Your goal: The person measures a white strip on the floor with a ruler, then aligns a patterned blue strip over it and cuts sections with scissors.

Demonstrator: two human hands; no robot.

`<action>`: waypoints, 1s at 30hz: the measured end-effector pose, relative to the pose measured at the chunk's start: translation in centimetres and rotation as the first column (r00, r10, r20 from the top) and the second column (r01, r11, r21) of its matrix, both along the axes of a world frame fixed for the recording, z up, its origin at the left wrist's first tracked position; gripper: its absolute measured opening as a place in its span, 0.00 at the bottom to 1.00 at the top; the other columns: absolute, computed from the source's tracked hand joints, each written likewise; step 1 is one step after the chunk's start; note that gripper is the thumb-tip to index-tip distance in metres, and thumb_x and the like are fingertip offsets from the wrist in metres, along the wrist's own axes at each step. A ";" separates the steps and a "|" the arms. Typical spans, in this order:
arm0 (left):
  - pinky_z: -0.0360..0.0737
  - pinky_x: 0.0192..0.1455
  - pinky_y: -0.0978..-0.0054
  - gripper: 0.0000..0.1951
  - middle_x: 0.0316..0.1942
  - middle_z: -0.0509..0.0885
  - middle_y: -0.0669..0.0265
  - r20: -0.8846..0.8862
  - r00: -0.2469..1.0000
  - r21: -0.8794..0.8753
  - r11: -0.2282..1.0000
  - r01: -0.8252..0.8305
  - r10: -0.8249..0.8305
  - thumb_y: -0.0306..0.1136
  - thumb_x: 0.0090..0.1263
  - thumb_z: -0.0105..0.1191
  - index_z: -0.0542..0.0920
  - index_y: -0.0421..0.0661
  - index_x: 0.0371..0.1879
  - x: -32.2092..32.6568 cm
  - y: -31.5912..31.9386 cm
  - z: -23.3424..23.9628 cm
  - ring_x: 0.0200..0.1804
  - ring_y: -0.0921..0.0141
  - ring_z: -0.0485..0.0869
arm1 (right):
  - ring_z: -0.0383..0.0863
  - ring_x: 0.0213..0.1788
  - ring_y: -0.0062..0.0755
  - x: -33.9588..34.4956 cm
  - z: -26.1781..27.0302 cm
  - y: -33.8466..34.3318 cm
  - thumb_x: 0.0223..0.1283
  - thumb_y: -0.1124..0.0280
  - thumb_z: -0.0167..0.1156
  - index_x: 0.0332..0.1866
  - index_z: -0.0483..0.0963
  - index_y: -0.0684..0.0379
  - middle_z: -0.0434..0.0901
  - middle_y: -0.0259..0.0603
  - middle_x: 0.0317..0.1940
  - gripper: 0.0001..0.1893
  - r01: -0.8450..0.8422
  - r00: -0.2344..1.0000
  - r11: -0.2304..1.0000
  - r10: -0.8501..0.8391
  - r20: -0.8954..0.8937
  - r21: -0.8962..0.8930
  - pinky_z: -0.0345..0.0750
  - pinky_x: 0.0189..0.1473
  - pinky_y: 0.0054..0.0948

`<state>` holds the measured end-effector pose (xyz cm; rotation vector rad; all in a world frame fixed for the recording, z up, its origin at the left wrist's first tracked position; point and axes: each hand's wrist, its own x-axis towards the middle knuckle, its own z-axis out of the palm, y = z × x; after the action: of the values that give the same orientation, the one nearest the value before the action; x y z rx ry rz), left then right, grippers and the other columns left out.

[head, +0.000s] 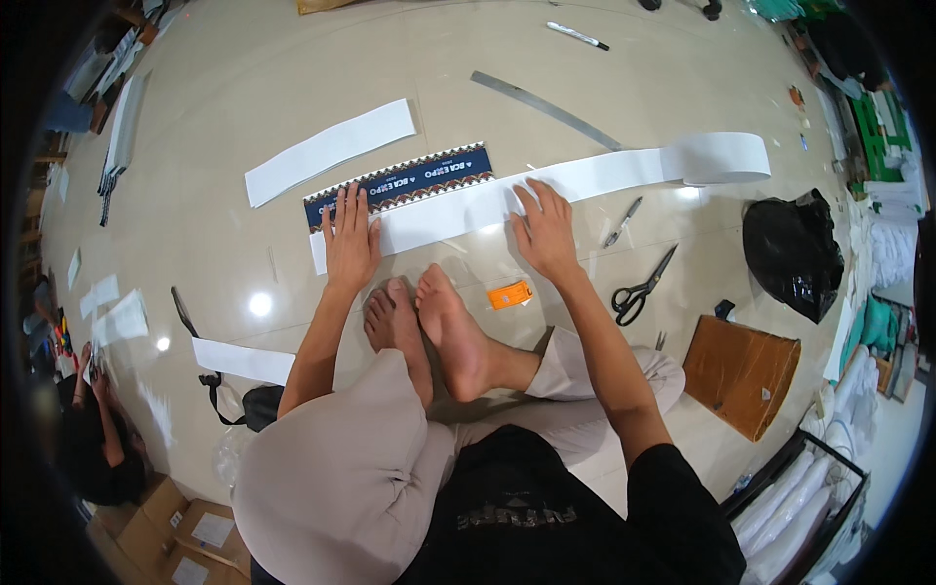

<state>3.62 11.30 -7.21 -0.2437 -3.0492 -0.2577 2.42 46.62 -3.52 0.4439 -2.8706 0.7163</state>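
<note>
My left hand [352,245] lies flat across the left end of a dark blue printed strip [439,172] with a patterned border and writing. Its palm also covers part of a long white strip [446,221], which runs along the near edge of the printed one. Toward the right, the white strip leads into a loose roll [720,157]. My right hand [548,238] rests its fingertips on the white strip, fingers spread and nothing gripped. A separate stack of white strips [333,152] lies beyond the printed one.
A steel ruler [545,108], a marker [578,35], a pen [624,221] and black-handled scissors [643,287] lie on the tiled floor. An orange box [510,295] is near my feet. At right are a black plastic bag [793,252] and brown cardboard [742,376]. Another person [102,439] sits at left.
</note>
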 end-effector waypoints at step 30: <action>0.43 0.86 0.49 0.32 0.83 0.61 0.57 -0.025 0.995 0.036 0.995 -0.097 0.098 0.44 0.84 0.41 0.60 0.40 0.81 -0.2 -3.5 -1.0 0.85 0.57 0.54 | 0.53 0.85 0.44 -3.6 -4.1 -4.8 0.79 0.53 0.47 0.80 0.62 0.56 0.60 0.36 0.82 0.31 -0.097 0.995 0.963 0.092 0.034 0.252 0.44 0.77 0.76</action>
<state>3.43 7.80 -8.23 -0.0950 -3.0158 -0.2978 -1.23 41.79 -7.65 0.6127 -2.9905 0.3673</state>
